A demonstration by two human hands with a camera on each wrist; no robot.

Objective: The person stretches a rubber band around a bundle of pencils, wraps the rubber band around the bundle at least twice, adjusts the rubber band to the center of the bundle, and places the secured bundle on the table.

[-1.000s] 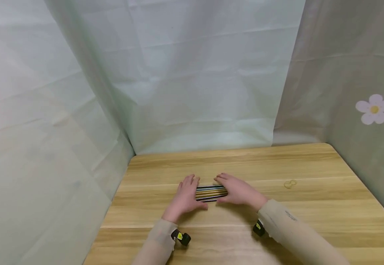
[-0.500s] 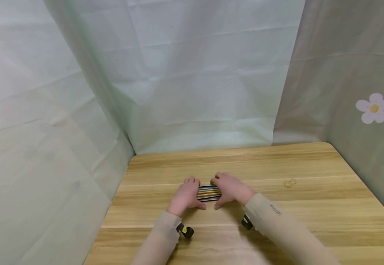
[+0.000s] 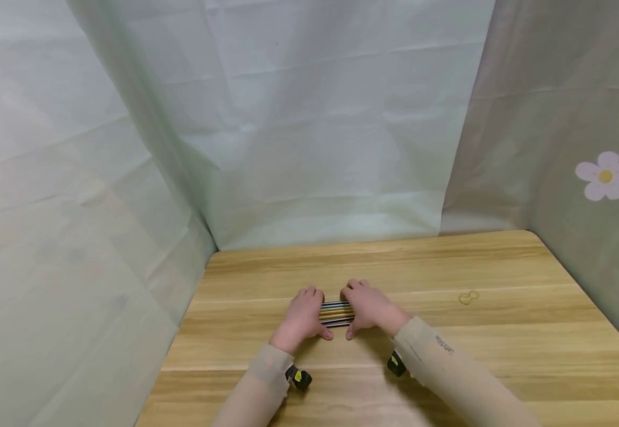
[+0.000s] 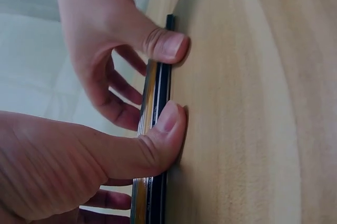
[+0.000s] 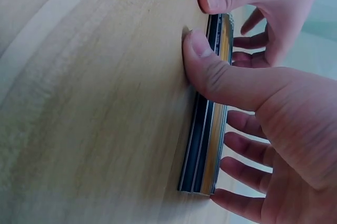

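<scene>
A row of pencils point(image 3: 337, 314), dark and gold-coloured, lies flat and side by side on the table. My left hand point(image 3: 303, 314) grips the row's left part, with the thumb on the near side and the fingers curled along the far side. The right hand point(image 3: 370, 306) grips its right part the same way, a short gap from the left. In the right wrist view the pencils point(image 5: 202, 145) stick out past the right hand point(image 5: 295, 119), their ends roughly level. In the left wrist view one dark pencil point(image 4: 170, 21) reaches beyond the others.
A thin yellowish rubber band point(image 3: 468, 296), twisted into a figure eight, lies on the wooden table point(image 3: 267, 270) to the right. Pale cloth point(image 3: 315, 148) hangs behind the table and at both sides, with flower prints on the right.
Over the last second both hands have drawn closer together along the pencils, the right hand moving left the most. Fingers have curled in tighter. Between the last two frames little moves.
</scene>
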